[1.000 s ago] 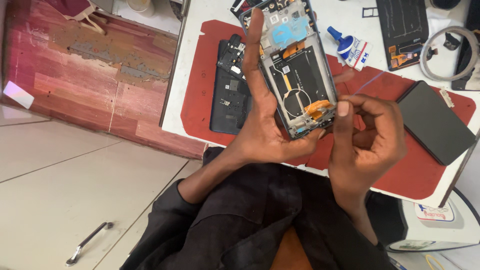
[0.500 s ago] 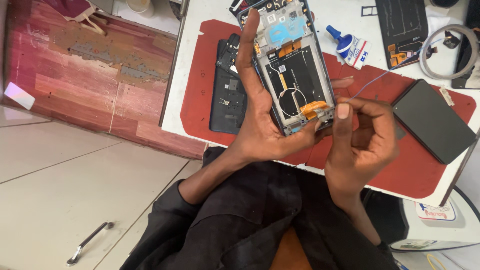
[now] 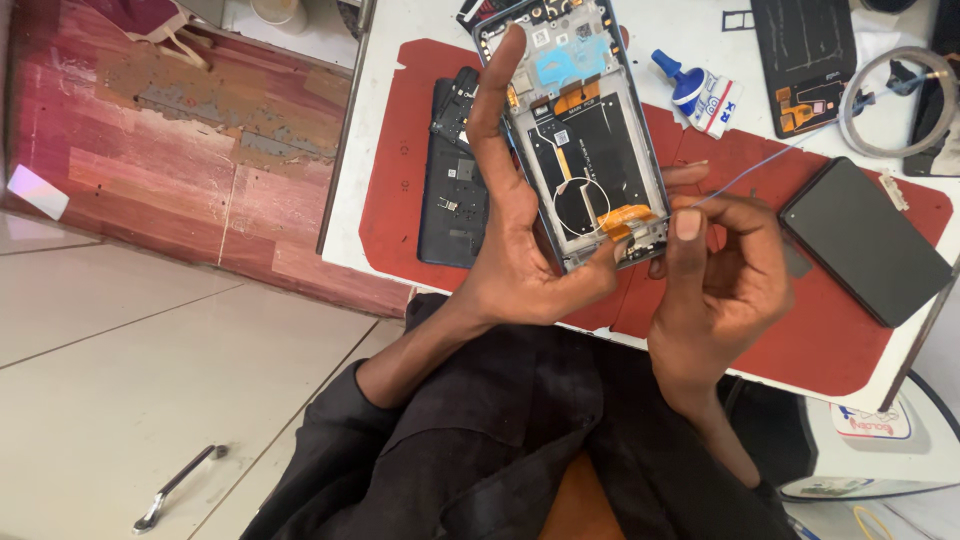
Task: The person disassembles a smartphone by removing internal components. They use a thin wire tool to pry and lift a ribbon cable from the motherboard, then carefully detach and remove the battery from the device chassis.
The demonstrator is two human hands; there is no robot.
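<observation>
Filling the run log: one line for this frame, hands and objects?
left hand: holds opened phone frame | right hand: pinches thin wire at orange flex | red mat: back cover, dark slab

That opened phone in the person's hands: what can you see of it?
The opened phone is a long frame with its back cover off, insides facing the camera. It shows a dark panel with a ring-shaped outline, a pale blue patch near the top, and orange flex strips at the middle and the lower end. It is held tilted above the red mat. The left hand grips its left edge, thumb by the lower orange strip. The right hand pinches a thin wire at its lower right corner.
</observation>
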